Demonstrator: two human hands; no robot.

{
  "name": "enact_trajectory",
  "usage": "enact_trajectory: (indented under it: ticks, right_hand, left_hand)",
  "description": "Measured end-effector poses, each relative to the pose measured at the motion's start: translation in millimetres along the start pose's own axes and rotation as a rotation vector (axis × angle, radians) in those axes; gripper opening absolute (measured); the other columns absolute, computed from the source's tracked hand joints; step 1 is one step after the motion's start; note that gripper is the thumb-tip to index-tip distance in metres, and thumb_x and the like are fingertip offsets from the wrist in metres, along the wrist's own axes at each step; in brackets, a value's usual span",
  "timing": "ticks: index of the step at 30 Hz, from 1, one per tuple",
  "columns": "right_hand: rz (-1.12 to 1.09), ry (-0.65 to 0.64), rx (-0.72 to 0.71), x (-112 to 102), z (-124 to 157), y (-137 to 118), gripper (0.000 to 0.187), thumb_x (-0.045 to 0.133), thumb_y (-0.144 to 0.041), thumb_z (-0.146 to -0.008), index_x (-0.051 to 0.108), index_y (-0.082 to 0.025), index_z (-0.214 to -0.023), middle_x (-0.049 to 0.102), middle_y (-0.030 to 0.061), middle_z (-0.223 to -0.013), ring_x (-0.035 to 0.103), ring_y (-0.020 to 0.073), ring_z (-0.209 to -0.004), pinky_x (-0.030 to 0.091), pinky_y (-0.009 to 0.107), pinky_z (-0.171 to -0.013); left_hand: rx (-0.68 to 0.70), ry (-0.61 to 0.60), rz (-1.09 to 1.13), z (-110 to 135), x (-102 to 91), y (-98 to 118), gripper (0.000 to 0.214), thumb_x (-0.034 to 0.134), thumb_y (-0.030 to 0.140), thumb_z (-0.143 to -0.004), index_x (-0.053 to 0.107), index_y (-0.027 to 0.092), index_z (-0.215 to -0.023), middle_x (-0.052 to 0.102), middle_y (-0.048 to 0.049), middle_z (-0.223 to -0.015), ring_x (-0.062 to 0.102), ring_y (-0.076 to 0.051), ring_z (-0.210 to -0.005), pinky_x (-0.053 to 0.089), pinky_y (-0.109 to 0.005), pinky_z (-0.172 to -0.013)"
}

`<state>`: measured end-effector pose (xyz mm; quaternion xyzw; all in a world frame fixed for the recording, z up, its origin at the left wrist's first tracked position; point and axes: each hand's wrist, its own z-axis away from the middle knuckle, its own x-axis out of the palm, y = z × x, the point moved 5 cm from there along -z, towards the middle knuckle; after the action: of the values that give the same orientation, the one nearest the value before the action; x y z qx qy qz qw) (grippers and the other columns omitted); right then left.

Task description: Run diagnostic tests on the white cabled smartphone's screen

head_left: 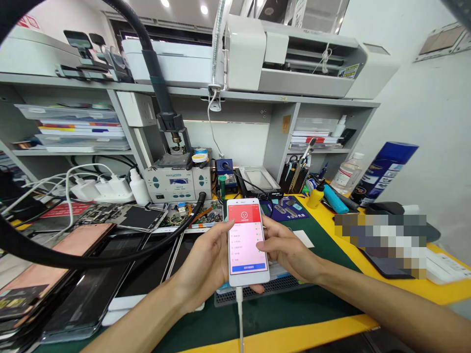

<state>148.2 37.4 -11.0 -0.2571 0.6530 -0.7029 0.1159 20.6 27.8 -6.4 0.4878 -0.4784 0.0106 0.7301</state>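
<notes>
A white smartphone [246, 242] is held upright over the green mat, its screen lit with a red header and a list. A white cable [240, 314] hangs from its bottom edge. My left hand [206, 264] grips the phone from the left, thumb on the left edge and fingers wrapped behind and under it. My right hand [289, 250] holds the right edge, thumb resting near the screen's right side.
A grey soldering station [178, 182] stands behind, with a thick black hose [73, 257] looping across the left. Several phone screens and panels [84, 294] lie at the left. Tool holder [294, 174], yellow bottle [315, 196] and blue spray can [382, 169] stand at the right. Yellow table edge [305, 336] runs in front.
</notes>
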Motion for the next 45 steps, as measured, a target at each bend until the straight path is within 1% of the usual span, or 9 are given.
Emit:
enact_trajectory:
  ticks: [8, 11, 15, 21, 25, 29, 35, 41, 45]
  right_hand:
    - [-0.019, 0.008, 0.011, 0.6, -0.2, -0.6, 0.06, 0.064, -0.023, -0.079, 0.046, -0.023, -0.136, 0.07, 0.0069, -0.102, 0.066, 0.0211, -0.077, 0.049, 0.033, -0.066]
    - [-0.02, 0.009, 0.012, 0.8, 0.1, -0.8, 0.058, 0.063, -0.022, -0.079, 0.047, -0.023, -0.135, 0.071, 0.0069, -0.101, 0.067, 0.0219, -0.079, 0.049, 0.033, -0.067]
    - [-0.024, 0.004, -0.001, 1.7, 0.4, -2.0, 0.055, 0.063, -0.021, -0.079, 0.05, -0.022, -0.132, 0.071, 0.0067, -0.102, 0.067, 0.0218, -0.082, 0.049, 0.032, -0.069]
    - [-0.023, 0.0, 0.0, 1.4, -0.4, -0.8, 0.054, 0.061, -0.019, -0.08, 0.049, -0.023, -0.132, 0.07, 0.0071, -0.103, 0.067, 0.0215, -0.081, 0.05, 0.033, -0.069]
    - [-0.013, 0.008, -0.012, -0.7, -0.9, 0.5, 0.051, 0.061, -0.019, -0.079, 0.051, -0.021, -0.129, 0.071, 0.0073, -0.102, 0.066, 0.0208, -0.079, 0.048, 0.031, -0.065]
    - [-0.009, 0.007, -0.014, -0.6, -0.5, 0.5, 0.05, 0.061, -0.019, -0.078, 0.052, -0.021, -0.128, 0.071, 0.0076, -0.103, 0.066, 0.0201, -0.078, 0.047, 0.03, -0.063]
    - [-0.017, -0.002, -0.005, 2.3, -0.2, -2.4, 0.054, 0.06, -0.019, -0.08, 0.048, -0.022, -0.133, 0.07, 0.0074, -0.101, 0.067, 0.0233, -0.082, 0.048, 0.033, -0.067]
    - [-0.023, -0.003, -0.018, 1.4, -0.3, -1.3, 0.056, 0.06, -0.019, -0.079, 0.048, -0.023, -0.134, 0.069, 0.0042, -0.093, 0.061, 0.0164, -0.069, 0.047, 0.032, -0.066]
    - [-0.023, -0.015, -0.02, 1.3, -0.2, -1.8, 0.056, 0.06, -0.018, -0.08, 0.049, -0.023, -0.134, 0.068, 0.0042, -0.095, 0.061, 0.0165, -0.07, 0.047, 0.031, -0.065]
  left_hand:
    - [-0.016, -0.006, 0.022, -0.4, -2.7, -3.0, 0.046, 0.043, 0.031, -0.094, 0.051, 0.017, -0.136, 0.064, -0.0165, -0.121, 0.062, -0.033, -0.103, 0.056, -0.05, -0.075]
    - [-0.031, 0.007, 0.017, 0.1, -4.2, -4.2, 0.044, 0.044, 0.027, -0.092, 0.053, 0.015, -0.134, 0.066, -0.0161, -0.119, 0.062, -0.032, -0.103, 0.056, -0.049, -0.076]
    - [-0.037, 0.042, -0.03, 1.1, -3.7, -4.3, 0.042, 0.047, 0.024, -0.091, 0.055, 0.015, -0.131, 0.067, -0.0161, -0.118, 0.062, -0.033, -0.102, 0.056, -0.051, -0.075]
    - [-0.026, 0.079, -0.072, 0.6, -3.0, -4.4, 0.041, 0.05, 0.024, -0.09, 0.055, 0.014, -0.13, 0.066, -0.0177, -0.118, 0.063, -0.035, -0.101, 0.056, -0.055, -0.073]
    - [-0.02, 0.118, -0.095, 0.6, -5.4, -4.4, 0.042, 0.054, 0.02, -0.087, 0.055, 0.014, -0.129, 0.067, -0.0171, -0.115, 0.064, -0.036, -0.097, 0.056, -0.058, -0.071]
    - [-0.015, 0.152, -0.114, 1.0, -6.6, -3.9, 0.044, 0.055, 0.016, -0.086, 0.055, 0.014, -0.129, 0.068, -0.0172, -0.114, 0.065, -0.036, -0.095, 0.056, -0.058, -0.068]
    - [-0.034, 0.066, -0.032, 1.4, -3.3, -3.8, 0.041, 0.05, 0.024, -0.09, 0.056, 0.013, -0.129, 0.067, -0.017, -0.117, 0.063, -0.035, -0.102, 0.056, -0.055, -0.072]
    - [-0.033, 0.049, -0.026, 0.7, -3.5, -4.2, 0.04, 0.048, 0.032, -0.093, 0.058, 0.015, -0.129, 0.066, -0.0166, -0.119, 0.062, -0.034, -0.103, 0.057, -0.052, -0.072]
    - [-0.021, 0.055, -0.041, 1.6, -2.4, -3.1, 0.04, 0.048, 0.033, -0.095, 0.057, 0.019, -0.131, 0.065, -0.0145, -0.122, 0.062, -0.032, -0.103, 0.057, -0.053, -0.074]
